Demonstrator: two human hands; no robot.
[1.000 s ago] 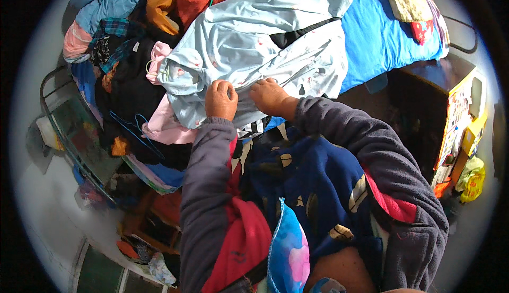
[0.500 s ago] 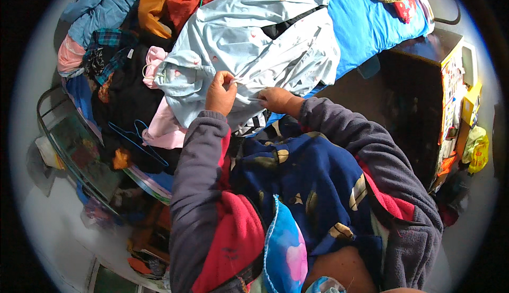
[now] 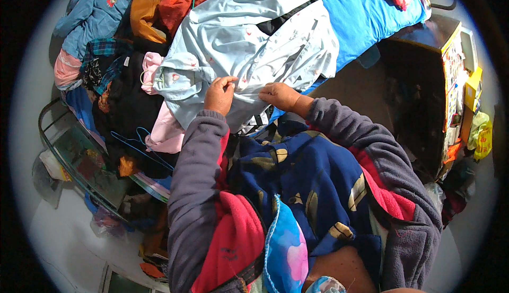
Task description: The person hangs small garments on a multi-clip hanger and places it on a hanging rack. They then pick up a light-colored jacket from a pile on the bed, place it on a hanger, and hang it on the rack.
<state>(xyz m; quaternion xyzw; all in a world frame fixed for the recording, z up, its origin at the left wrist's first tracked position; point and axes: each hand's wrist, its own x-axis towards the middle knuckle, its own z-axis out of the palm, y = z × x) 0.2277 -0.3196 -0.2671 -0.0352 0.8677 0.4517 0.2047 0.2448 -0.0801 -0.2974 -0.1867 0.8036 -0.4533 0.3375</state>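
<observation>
While blue bedding (image 3: 355, 23) spreads far right, a pale blue shirt (image 3: 228, 30) lies in the middle. The left hand (image 3: 218, 98) rests at its near side, fingers curled almost together; I can't tell if they grip cloth. Just to its right, the right hand (image 3: 283, 97) seems to pinch a fold, nearly closed. This looks like tidying folds, and the next move calls for a soft, even pull. The shirt's far end is cut off; the right fingertips' undersides are hidden.
</observation>
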